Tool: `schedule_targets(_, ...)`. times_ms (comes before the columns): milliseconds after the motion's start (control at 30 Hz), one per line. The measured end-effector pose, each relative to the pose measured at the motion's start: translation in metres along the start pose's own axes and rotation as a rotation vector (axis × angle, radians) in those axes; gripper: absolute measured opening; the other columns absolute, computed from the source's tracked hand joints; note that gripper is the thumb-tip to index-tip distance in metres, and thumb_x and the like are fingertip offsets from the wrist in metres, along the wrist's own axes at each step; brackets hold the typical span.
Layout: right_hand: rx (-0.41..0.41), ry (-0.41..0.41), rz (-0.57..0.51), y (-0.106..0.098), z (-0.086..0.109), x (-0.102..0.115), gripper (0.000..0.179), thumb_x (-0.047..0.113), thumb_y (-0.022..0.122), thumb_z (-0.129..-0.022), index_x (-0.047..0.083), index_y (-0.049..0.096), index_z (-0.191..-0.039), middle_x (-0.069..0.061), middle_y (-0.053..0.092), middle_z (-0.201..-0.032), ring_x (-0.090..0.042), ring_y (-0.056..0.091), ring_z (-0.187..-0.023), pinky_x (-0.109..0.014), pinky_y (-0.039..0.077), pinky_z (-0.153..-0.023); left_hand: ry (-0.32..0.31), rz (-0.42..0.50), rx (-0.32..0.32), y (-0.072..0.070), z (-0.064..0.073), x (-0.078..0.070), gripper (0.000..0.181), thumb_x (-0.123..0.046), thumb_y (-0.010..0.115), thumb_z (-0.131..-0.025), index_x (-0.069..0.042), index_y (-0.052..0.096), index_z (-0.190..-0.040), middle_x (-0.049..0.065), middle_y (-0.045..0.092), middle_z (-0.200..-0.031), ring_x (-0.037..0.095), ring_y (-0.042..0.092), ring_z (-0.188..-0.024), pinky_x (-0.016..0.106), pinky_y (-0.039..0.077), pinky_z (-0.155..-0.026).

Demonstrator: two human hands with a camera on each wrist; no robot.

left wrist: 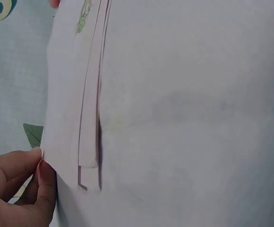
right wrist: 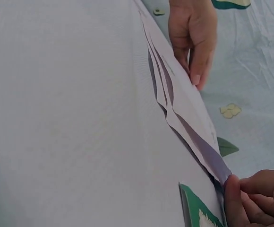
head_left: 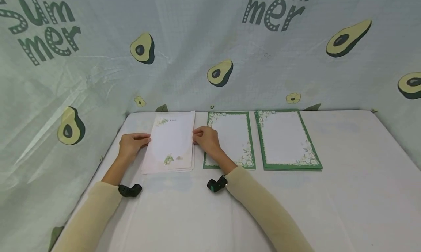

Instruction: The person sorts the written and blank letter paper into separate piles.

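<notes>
Letter paper (head_left: 171, 142), pale pink with small green leaf motifs, is seen left of centre in the head view, with the slightly uneven edges of lower sheets (left wrist: 90, 123) showing beneath it. For good handling, the paper is probably best held level and lightly taut, with equal pull from both sides, so that edges can be aligned and corners left uncreased; the layers bulging apart in the right wrist view suggest that only gentle pressure is needed. The left edge is pinched between thumb and fingers of the left hand (head_left: 131, 145), the right edge likewise by the right hand (head_left: 207, 138); both grips are closed on thin paper. How many sheets are caught in each pinch cannot be told. At the centre, a green-bordered floral sheet (head_left: 234, 131) is crossed by the right forearm (head_left: 224, 161), so snagging should be avoided there.
</notes>
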State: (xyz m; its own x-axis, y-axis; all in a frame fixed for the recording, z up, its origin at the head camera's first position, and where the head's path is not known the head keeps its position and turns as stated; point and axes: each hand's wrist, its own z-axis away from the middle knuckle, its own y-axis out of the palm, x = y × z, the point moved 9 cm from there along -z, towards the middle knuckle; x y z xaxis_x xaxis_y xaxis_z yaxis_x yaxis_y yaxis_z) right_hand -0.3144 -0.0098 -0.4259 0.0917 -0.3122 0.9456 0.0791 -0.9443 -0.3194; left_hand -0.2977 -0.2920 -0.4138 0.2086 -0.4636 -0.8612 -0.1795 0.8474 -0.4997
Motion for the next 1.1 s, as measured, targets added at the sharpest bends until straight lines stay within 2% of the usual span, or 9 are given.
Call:
schedule_targets(100, 0.013, -0.015, 0.01, -0.004, 0.005, 0.003, 0.016, 0.004, 0.067, -0.097, -0.002, 0.074, -0.109, -0.011, 0.076, -0.093, -0.018, 0.075, -0.077, -0.02, 0.06, -0.068, 0.001, -0.028, 0.0, 0.001, 0.002, 0.0, 0.032, -0.006, 0.068, -0.098, 0.01, 0.067, -0.125, 0.026, 0.067, -0.124, -0.005, 0.061, -0.076, 0.012, 0.057, -0.072)
schedule_targets(300, 0.032, -0.029, -0.025, -0.019, 0.012, 0.006, 0.016, 0.003, 0.064, -0.099, -0.002, 0.073, -0.111, -0.012, 0.074, -0.099, -0.02, 0.074, -0.083, -0.022, 0.061, -0.072, 0.017, -0.017, 0.026, 0.005, 0.008, -0.001, 0.031, -0.005, 0.066, -0.099, 0.011, 0.066, -0.125, 0.02, 0.07, -0.111, -0.004, 0.062, -0.076, 0.012, 0.057, -0.071)
schedule_targets(400, 0.036, -0.048, -0.011, -0.031, 0.013, 0.006, 0.017, 0.004, 0.063, -0.1, -0.001, 0.073, -0.112, -0.012, 0.074, -0.101, -0.019, 0.074, -0.086, -0.022, 0.061, -0.074, 0.047, -0.034, 0.045, 0.008, 0.012, -0.007, 0.031, -0.006, 0.066, -0.1, 0.009, 0.066, -0.126, 0.02, 0.069, -0.113, -0.001, 0.063, -0.079, 0.011, 0.057, -0.071)
schedule_targets(500, 0.04, -0.067, 0.002, -0.046, 0.016, 0.005, 0.017, 0.004, 0.062, -0.1, 0.0, 0.073, -0.112, -0.012, 0.074, -0.104, -0.02, 0.074, -0.089, -0.024, 0.061, -0.077, 0.101, -0.063, 0.056, 0.011, 0.017, -0.018, 0.03, -0.008, 0.066, -0.1, 0.008, 0.067, -0.125, 0.025, 0.069, -0.116, 0.005, 0.066, -0.084, 0.013, 0.058, -0.073)
schedule_targets(667, 0.055, -0.082, 0.069, -0.07, 0.023, -0.002, 0.019, 0.006, 0.061, -0.101, 0.002, 0.073, -0.114, -0.012, 0.074, -0.109, -0.023, 0.073, -0.095, -0.029, 0.061, -0.081, 0.166, -0.049, 0.11, 0.024, 0.029, -0.039, 0.03, -0.006, 0.066, -0.099, 0.01, 0.066, -0.124, 0.029, 0.068, -0.119, 0.018, 0.071, -0.092, 0.023, 0.062, -0.08)
schedule_targets(767, 0.059, -0.088, 0.103, -0.085, 0.029, -0.005, 0.019, 0.007, 0.06, -0.101, 0.003, 0.073, -0.115, -0.013, 0.074, -0.111, -0.024, 0.072, -0.098, -0.032, 0.06, -0.083, 0.191, -0.023, 0.154, 0.034, 0.035, -0.048, 0.03, -0.004, 0.066, -0.099, 0.012, 0.066, -0.124, 0.03, 0.067, -0.119, 0.021, 0.071, -0.093, 0.027, 0.062, -0.082)
schedule_targets(933, 0.05, -0.097, 0.126, -0.111, 0.035, -0.011, 0.019, 0.008, 0.06, -0.102, 0.004, 0.072, -0.115, -0.014, 0.073, -0.113, -0.026, 0.07, -0.103, -0.036, 0.06, -0.085, 0.231, 0.011, 0.211, 0.048, 0.04, -0.058, 0.03, -0.004, 0.066, -0.099, 0.012, 0.065, -0.124, 0.03, 0.067, -0.12, 0.024, 0.07, -0.096, 0.029, 0.062, -0.082)
schedule_targets(1100, 0.042, -0.068, 0.154, -0.134, 0.044, -0.021, 0.019, 0.01, 0.06, -0.102, 0.004, 0.072, -0.116, -0.013, 0.073, -0.113, -0.025, 0.072, -0.102, -0.037, 0.06, -0.084, 0.232, 0.032, 0.249, 0.063, 0.045, -0.065, 0.028, -0.004, 0.064, -0.1, 0.011, 0.066, -0.124, 0.027, 0.068, -0.121, 0.022, 0.069, -0.1, 0.026, 0.062, -0.083)
